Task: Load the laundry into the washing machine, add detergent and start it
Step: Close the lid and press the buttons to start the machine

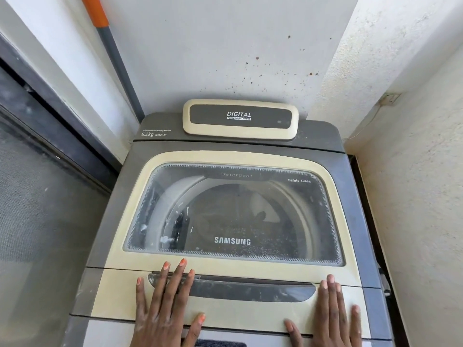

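A grey and cream top-loading washing machine [112, 221] fills the middle of the head view. Its glass lid [233, 214] is down, and through it the drum looks dim and holds nothing I can make out. A dark handle recess [250, 289] runs along the lid's front edge. My left hand [167, 301] lies flat on the lid's front, fingers spread over the recess's left end. My right hand [330, 314] lies flat at the recess's right end. Neither hand holds anything. A cream display pod [240, 118] marked DIGITAL sits at the back. No laundry or detergent is in view.
The machine stands in a narrow nook with white walls behind and close on the right [413, 196]. A dark sliding door frame and mesh screen [37, 184] run along the left. A grey and orange pole [117, 58] leans in the back left corner.
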`<state>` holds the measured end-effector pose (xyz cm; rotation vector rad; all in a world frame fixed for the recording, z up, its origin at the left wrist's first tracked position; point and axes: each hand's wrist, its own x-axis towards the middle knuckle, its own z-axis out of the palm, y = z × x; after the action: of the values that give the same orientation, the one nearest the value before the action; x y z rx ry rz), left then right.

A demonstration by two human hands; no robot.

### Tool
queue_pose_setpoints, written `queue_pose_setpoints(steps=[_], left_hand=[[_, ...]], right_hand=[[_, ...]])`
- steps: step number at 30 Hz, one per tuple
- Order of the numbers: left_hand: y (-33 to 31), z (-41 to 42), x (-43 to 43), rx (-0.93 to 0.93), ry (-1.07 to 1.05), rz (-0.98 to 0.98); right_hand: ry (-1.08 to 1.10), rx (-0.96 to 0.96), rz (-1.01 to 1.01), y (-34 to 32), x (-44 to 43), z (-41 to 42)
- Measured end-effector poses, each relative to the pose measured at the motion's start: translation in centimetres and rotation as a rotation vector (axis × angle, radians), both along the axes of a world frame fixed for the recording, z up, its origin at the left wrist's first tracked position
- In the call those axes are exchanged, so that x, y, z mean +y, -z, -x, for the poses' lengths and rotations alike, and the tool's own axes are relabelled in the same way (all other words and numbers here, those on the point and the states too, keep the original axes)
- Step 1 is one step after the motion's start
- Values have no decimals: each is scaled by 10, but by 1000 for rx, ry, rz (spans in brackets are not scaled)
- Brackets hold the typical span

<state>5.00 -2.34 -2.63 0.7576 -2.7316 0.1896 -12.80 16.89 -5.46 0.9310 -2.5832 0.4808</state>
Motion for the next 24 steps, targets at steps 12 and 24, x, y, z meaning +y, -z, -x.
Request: queue_pose_setpoints(steps=[12,24], left_hand=[[1,1,1,3,-1,5],[-2,-1,1,-15,7,-51]], right_hand=[[-2,-4,2,0,0,-1],[8,-88,-35,-8,3,-5]])
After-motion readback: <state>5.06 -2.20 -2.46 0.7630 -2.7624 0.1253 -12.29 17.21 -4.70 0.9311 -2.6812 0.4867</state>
